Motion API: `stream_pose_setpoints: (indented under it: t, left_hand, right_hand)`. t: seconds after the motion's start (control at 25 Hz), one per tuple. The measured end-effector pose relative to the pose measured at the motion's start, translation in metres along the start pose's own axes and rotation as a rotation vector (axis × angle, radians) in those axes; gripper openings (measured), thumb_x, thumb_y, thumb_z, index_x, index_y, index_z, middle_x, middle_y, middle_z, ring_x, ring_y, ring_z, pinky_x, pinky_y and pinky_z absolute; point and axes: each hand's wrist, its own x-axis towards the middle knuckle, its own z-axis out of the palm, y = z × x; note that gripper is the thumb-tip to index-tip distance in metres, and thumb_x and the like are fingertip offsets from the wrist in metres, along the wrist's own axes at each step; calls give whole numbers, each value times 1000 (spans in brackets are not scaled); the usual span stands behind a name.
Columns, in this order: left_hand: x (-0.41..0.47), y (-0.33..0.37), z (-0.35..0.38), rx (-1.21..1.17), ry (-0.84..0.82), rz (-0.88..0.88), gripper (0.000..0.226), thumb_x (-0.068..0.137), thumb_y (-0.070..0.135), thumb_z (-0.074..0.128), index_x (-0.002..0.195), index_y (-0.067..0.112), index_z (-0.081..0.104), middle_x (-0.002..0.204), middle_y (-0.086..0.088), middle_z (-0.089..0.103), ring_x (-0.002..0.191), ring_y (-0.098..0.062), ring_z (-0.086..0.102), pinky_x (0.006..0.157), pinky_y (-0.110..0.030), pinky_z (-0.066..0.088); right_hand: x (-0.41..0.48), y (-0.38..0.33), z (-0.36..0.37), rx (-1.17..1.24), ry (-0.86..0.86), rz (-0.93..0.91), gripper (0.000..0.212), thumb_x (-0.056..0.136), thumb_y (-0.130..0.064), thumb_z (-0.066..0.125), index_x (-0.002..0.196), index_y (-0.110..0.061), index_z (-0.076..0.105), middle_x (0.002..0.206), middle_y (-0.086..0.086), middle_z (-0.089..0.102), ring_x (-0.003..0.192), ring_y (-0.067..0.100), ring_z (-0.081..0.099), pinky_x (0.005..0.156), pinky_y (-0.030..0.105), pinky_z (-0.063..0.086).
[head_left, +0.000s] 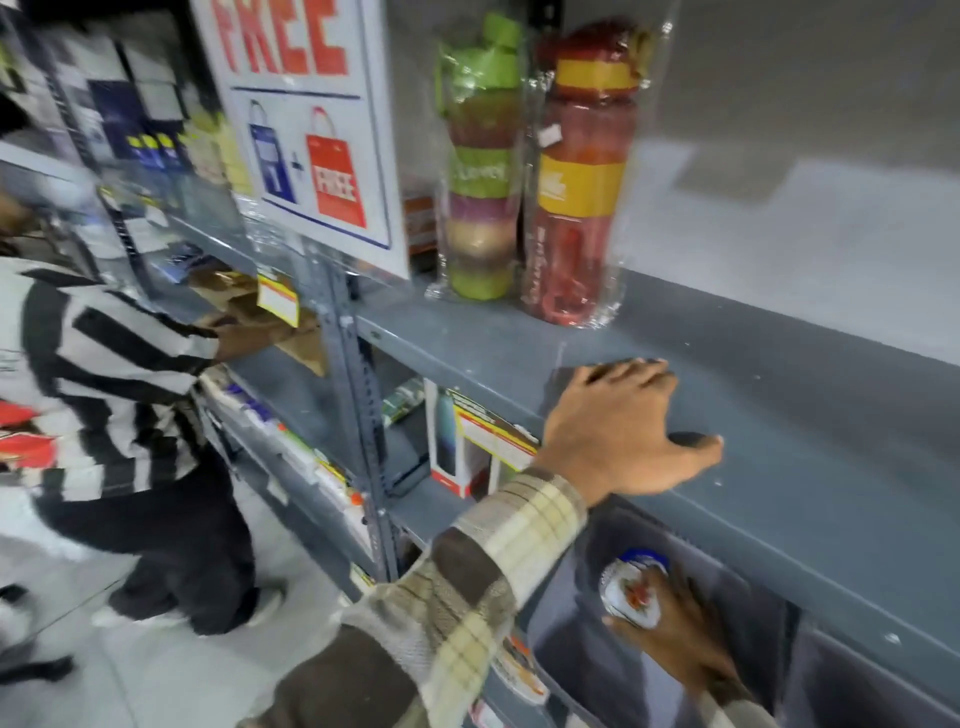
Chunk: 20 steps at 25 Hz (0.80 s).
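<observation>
Right grip (680, 639) holds white packet (631, 587) | left grip (618, 431) rests on shelf (779, 415)

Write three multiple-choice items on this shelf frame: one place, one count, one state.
1. Where does the left hand rest?
A. on the front edge of the grey shelf
B. on the floor
C. on the FREE sign

2. How many wrapped bottles stand on that shelf?
A. one
B. two
C. four

3. What is the right hand doing?
A. hanging idle
B. holding a round white pack under the shelf
C. pushing a cart

Answers:
1 A: the palm lies over the shelf's front lip.
2 B: a green bottle and a red bottle stand side by side in clear wrap.
3 B: its fingers curl round the pack below the shelf, though that part is blurred.
</observation>
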Motion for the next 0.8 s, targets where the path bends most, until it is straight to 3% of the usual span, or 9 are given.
stream_pose_setpoints:
  t: [0.08, 0.24, 0.44, 0.68, 0.8]
  left_hand:
    - [1, -5, 2, -3, 5, 8, 82, 83, 69, 43, 147, 19, 41, 160, 4, 33, 147, -12, 25, 119, -42, 17]
    - [2, -6, 2, 3, 17, 22, 81, 83, 69, 42, 148, 20, 40, 160, 6, 32, 147, -11, 24, 119, -40, 16]
    - [1, -3, -1, 2, 2, 0, 80, 84, 68, 41, 149, 22, 38, 161, 8, 30, 147, -9, 23, 119, -38, 15]
    - [1, -5, -4, 5, -26, -7, 81, 84, 69, 39, 150, 22, 36, 161, 9, 28, 148, -9, 21, 120, -40, 15]
    - [1, -2, -4, -3, -54, -3, 81, 84, 70, 38, 150, 23, 35, 162, 9, 27, 148, -9, 22, 119, -41, 15]
  right_hand:
    - [10, 1, 4, -17, 31, -43, 124, 46, -104, 46, 146, -31, 46, 155, 5, 44, 139, 26, 48, 112, 42, 42]
    - [5, -4, -7, -24, -19, -12, 92, 74, -74, 64, 150, -27, 41, 159, 3, 41, 140, 26, 49, 111, 37, 42]
    - [7, 1, -15, 41, -23, -3, 71, 79, -56, 74, 135, -21, 47, 136, 1, 64, 124, 31, 63, 96, 38, 50]
    - [3, -6, -16, 141, -45, 23, 77, 82, -45, 77, 143, -19, 38, 142, 4, 59, 129, 32, 59, 105, 44, 49]
    - [3, -1, -18, 188, -25, 28, 79, 74, -54, 77, 137, -31, 36, 140, -1, 58, 131, 27, 56, 104, 43, 50]
